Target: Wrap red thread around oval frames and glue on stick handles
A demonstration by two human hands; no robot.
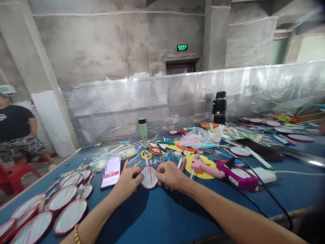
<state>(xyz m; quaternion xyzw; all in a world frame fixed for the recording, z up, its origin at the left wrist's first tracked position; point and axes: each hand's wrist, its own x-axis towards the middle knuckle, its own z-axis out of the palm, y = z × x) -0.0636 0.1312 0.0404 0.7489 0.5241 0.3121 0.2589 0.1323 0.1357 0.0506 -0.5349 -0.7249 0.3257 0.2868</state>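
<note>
Between my hands is a small round hand fan point(149, 178) with a pale, streaked face and a dark red rim, its handle pointing away from me. My left hand point(130, 180) pinches the left rim between thumb and fingers. On the opposite rim my right hand point(170, 175) is closed, with its lower fingers curled under. Just right of that hand lies a pink hot glue gun point(207, 167) on a yellow disc point(188, 168). A phone point(111, 171) with a lit screen lies left of my left hand. Yellow-handled scissors point(146, 155) lie beyond the fan.
Several red-rimmed fans point(71, 216) overlap at the left of the blue table point(152, 220). A purple box point(238, 176), a white block point(262, 174) and black cables lie right. Behind stand a green bottle point(143, 129), a black flask point(219, 108) and a perforated metal screen point(114, 105). A person point(16, 125) is at left.
</note>
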